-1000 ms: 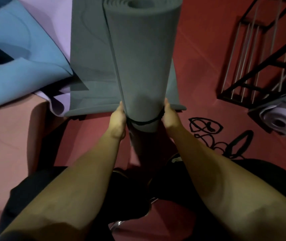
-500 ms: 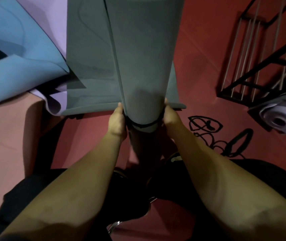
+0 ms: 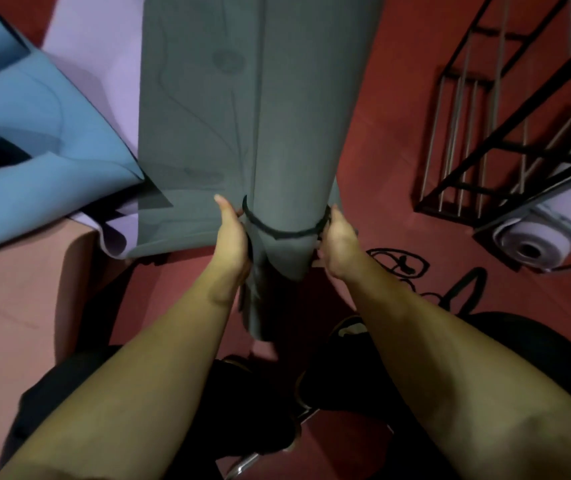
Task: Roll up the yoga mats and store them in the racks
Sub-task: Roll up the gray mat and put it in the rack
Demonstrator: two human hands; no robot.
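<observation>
Standing on end between my arms, the rolled grey mat (image 3: 298,133) runs its long axis straight up, away from me; the rack (image 3: 519,161) stands off to my right, nearer that arm. My left hand (image 3: 230,244) and right hand (image 3: 337,242) each pinch the black strap (image 3: 284,233) circling the roll's lower end.

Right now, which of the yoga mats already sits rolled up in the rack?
The lilac rolled mat lying in the black rack at right. The grey rolled mat is in both hands; the blue mat lies unrolled.
</observation>
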